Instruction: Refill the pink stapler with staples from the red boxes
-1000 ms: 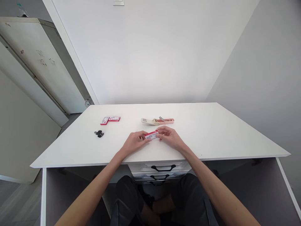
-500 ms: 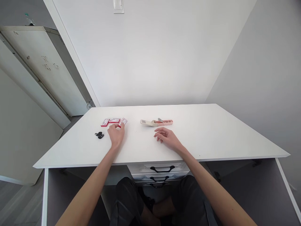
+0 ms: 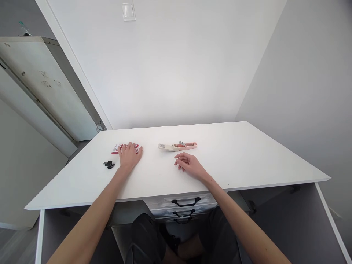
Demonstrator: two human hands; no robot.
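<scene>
My left hand (image 3: 129,157) lies over several small red-and-white boxes (image 3: 115,149), fingers spread and pressing down around them, so most of the boxes are hidden. Just left of that wrist lies a small bunch of black binder-clip-like items (image 3: 110,164); their exact kind is unclear. My right hand (image 3: 189,164) rests on the tabletop, its fingers loosely bent and apart, with nothing seen in them. Slightly beyond it sits an opened long case (image 3: 188,146), cream on the lid side and pink on the other. A small shiny metal piece (image 3: 182,143) sticks up from it.
The white tabletop (image 3: 247,157) ends against a wall (image 3: 178,73) at the back. Below its front edge are drawers with black handles (image 3: 186,202), near my knees. A tall pale cabinet (image 3: 49,84) stands beyond the left side.
My left hand has gone from pinching near the right-hand box to lying spread across the group. The right hand stays by the case. The view has shifted slightly.
</scene>
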